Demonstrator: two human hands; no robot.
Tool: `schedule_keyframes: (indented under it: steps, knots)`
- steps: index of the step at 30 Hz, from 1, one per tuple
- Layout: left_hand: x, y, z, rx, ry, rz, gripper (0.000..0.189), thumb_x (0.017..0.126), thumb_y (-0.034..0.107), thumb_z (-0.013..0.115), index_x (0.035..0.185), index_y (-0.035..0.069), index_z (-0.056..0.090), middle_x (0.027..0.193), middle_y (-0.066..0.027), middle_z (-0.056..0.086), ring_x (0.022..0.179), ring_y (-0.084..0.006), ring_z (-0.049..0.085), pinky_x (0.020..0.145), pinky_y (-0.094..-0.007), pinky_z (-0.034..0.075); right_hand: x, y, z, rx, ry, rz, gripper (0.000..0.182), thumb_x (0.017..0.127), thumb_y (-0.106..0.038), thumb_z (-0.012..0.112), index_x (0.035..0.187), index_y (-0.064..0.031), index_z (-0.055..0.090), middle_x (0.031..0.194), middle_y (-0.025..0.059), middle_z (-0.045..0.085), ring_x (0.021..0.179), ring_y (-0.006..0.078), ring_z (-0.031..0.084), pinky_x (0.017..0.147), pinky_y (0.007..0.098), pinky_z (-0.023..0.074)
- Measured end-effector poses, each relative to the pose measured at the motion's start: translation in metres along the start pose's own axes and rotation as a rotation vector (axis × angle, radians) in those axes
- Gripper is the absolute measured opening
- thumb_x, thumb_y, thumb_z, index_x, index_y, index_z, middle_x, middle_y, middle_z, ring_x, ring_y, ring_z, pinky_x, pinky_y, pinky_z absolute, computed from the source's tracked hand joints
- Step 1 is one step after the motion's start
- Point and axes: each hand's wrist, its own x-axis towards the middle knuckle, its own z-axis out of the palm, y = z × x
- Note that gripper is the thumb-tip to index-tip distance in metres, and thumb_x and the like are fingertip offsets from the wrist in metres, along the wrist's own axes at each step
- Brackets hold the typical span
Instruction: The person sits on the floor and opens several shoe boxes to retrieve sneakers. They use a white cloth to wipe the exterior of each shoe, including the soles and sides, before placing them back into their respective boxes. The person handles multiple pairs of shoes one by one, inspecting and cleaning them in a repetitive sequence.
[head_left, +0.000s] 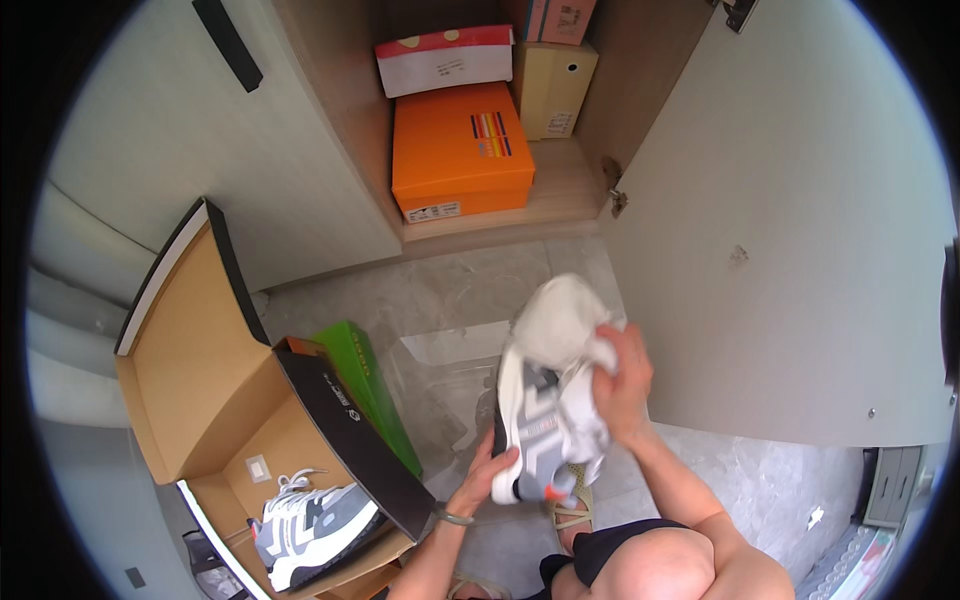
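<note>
My left hand (484, 472) grips a grey and white sneaker (531, 442) with orange accents near its heel, holding it above the tiled floor. My right hand (624, 386) pinches a crumpled white paper or cloth (561, 319) that covers the toe and part of the shoe's side; blur hides which material it is. To the left, a black shoebox (349, 427) stands with its lid (199, 300) flipped back, showing a brown cardboard inside. A matching sneaker (319, 532) with white laces lies in that box.
Ahead, an open cabinet holds an orange shoebox (457, 161), a red-and-white box (446, 64), a beige box (555, 90) and a pink box (562, 19). Its door (772, 247) swings out on my right. A green box (375, 397) stands beside the black one.
</note>
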Motion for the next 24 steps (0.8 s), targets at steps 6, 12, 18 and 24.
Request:
schedule_keyframes:
  steps: [6, 12, 18, 24]
  knots:
    - [-0.025, -0.066, -0.063, -0.699, -0.492, -0.258, 0.073, 0.093, 0.043, 0.059, 0.142, -0.008, 0.04, 0.14, -0.0225, 0.051, 0.127, -0.0317, 0.053, 0.108, -0.0417, 0.041, 0.005, 0.058, 0.001, 0.0, -0.195, 0.35, 0.039, 0.074, 0.008, 0.057, 0.11, -0.0064, 0.06, 0.111, 0.0184, 0.059, 0.104, 0.04, 0.057, 0.089, 0.0436, 0.0468]
    - [-0.028, -0.061, -0.025, -0.919, -0.397, -0.357, 0.083, 0.09, 0.05, 0.061, 0.143, -0.009, 0.037, 0.138, -0.0263, 0.05, 0.123, -0.0385, 0.054, 0.107, -0.0495, 0.042, -0.041, 0.063, 0.02, 0.074, -0.333, 0.321, 0.048, 0.082, -0.017, 0.065, 0.129, -0.0112, 0.058, 0.128, 0.0125, 0.058, 0.111, 0.0345, 0.056, 0.099, 0.0388, 0.0432]
    - [-0.044, 0.042, 0.065, -0.906, -0.411, -0.487, 0.054, 0.099, 0.025, 0.047, 0.138, -0.012, 0.039, 0.126, -0.0345, 0.052, 0.11, -0.0409, 0.062, 0.097, -0.0448, 0.054, -0.022, 0.008, -0.005, 1.892, -0.707, 0.94, 0.076, 0.098, -0.063, 0.034, 0.152, -0.0109, 0.029, 0.147, 0.0277, 0.04, 0.134, 0.0456, 0.041, 0.11, 0.059, 0.0345]
    - [-0.035, 0.031, 0.096, -1.059, -0.586, -0.297, 0.069, 0.103, 0.046, 0.036, 0.152, -0.001, 0.024, 0.149, -0.0266, 0.036, 0.136, -0.0401, 0.038, 0.115, -0.0496, 0.029, -0.032, -0.027, -0.006, 2.014, -0.48, 1.029, 0.077, 0.093, -0.068, 0.039, 0.156, -0.027, 0.02, 0.153, 0.0228, 0.032, 0.139, 0.0403, 0.034, 0.112, 0.0644, 0.0258]
